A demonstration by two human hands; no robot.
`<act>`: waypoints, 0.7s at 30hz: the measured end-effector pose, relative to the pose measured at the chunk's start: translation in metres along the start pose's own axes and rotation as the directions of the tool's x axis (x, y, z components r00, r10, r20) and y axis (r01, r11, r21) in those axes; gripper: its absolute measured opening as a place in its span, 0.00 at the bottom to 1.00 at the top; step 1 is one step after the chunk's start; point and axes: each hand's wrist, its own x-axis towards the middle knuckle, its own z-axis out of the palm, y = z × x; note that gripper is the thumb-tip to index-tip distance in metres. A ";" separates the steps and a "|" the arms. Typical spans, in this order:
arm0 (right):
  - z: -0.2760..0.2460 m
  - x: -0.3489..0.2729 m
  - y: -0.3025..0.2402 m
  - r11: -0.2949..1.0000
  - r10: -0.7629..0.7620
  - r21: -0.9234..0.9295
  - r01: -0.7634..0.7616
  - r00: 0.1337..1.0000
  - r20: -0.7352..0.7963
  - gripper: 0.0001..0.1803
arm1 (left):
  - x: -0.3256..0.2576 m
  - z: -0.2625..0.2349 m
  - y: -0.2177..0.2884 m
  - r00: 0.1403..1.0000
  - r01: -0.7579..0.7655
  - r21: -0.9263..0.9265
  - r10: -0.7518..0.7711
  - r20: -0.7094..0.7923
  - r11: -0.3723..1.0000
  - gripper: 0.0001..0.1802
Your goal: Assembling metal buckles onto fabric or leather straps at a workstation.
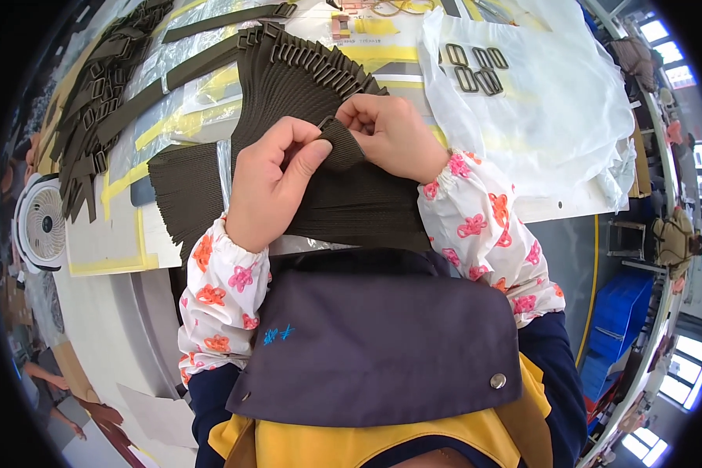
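1. Your left fingers (308, 161): thumb and forefinger pinched on a dark olive strap (342, 154), near its small buckle (324, 122).
2. Your right fingers (364, 109): closed on the same strap, just right of the left fingers.
3. Fanned straps (269, 93): beneath and beyond the fingers of both hands; row of buckles (320, 61) at their far end.
4. Loose buckles (468, 79): on white sheeting (550, 117) over the counter (109, 253), beyond and right of your right fingers.

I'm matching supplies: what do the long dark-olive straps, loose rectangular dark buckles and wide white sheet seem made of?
Long dark-olive straps: matte woven webbing, visibly ribbed; fibre unclear.
Loose rectangular dark buckles: probably metal, glinting like bronze; coated plastic possible.
Wide white sheet: likely thin plastic film, crumpled, translucent and softly shiny.
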 end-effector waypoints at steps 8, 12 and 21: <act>0.001 0.000 -0.011 0.871 0.293 0.330 -0.363 0.925 0.243 0.04 | 0.006 -0.006 -0.004 0.991 0.131 0.222 -0.129 -0.022 0.966 0.06; 0.008 -0.003 -0.014 0.998 0.058 0.027 -0.060 0.997 0.057 0.06 | 0.006 -0.006 -0.001 0.999 0.015 0.424 -0.032 0.033 0.906 0.06; 0.002 -0.009 -0.020 0.994 0.025 0.111 -0.023 1.000 -0.018 0.07 | 0.003 0.010 -0.012 0.986 0.091 0.014 -0.088 -0.145 0.996 0.10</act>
